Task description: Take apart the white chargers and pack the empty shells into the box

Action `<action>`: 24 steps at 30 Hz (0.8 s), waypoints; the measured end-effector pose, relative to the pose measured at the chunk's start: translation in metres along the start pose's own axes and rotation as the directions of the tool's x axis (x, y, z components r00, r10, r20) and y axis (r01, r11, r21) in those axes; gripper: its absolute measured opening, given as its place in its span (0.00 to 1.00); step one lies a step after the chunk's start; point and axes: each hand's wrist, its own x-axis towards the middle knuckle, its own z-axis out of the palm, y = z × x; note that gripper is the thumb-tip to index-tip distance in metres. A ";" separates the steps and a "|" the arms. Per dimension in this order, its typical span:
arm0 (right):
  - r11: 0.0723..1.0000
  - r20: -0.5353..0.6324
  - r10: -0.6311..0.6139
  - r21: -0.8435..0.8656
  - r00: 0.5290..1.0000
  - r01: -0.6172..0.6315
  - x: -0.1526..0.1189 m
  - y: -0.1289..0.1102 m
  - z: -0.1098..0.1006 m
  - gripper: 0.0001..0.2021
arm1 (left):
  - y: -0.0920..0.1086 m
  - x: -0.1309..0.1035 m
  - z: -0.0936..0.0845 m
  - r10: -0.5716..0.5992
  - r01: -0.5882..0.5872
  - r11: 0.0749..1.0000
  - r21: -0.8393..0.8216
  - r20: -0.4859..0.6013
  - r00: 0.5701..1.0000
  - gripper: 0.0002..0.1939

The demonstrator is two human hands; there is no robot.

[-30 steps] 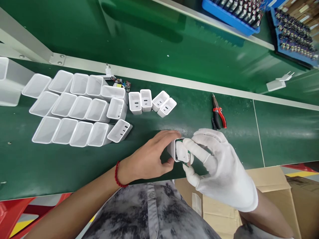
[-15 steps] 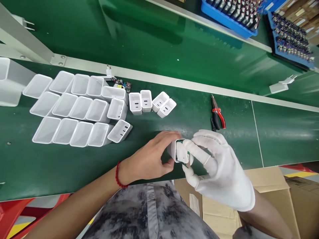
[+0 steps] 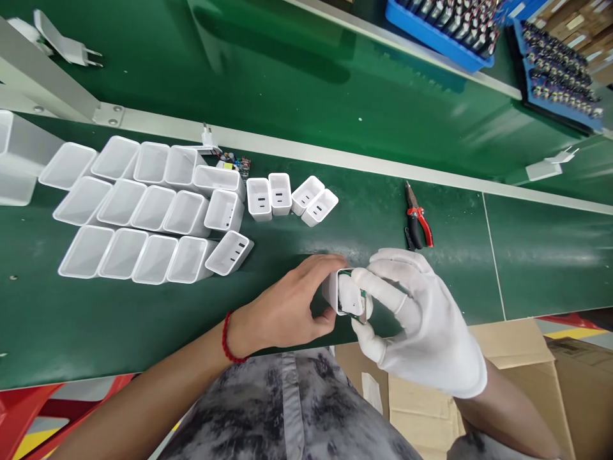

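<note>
Gripping a white rectangular plastic housing [image 3: 330, 295] over the green bench [image 3: 460, 268], the bare left hand [image 3: 292, 306] apparently steadies it while the white-gloved right hand [image 3: 416, 326] pinches a green circuit board [image 3: 363, 300] at its open end

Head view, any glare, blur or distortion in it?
Head view: soft glare on the green bench, reflections on the back panel; same view: far-left white cases look stretched, probably lens distortion; pliers and held white case fairly sharp.
</note>
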 end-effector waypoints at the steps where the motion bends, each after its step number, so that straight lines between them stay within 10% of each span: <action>1: 1.000 0.000 0.006 0.008 1.000 -0.006 0.000 0.000 0.000 0.17 | 0.000 0.000 0.000 -0.003 0.003 1.000 0.002 -0.005 1.000 0.30; 24: 0.998 0.019 0.035 0.059 0.999 -0.036 0.001 0.001 0.001 0.13 | -0.004 -0.001 -0.001 -0.009 0.009 1.000 -0.003 0.020 1.000 0.29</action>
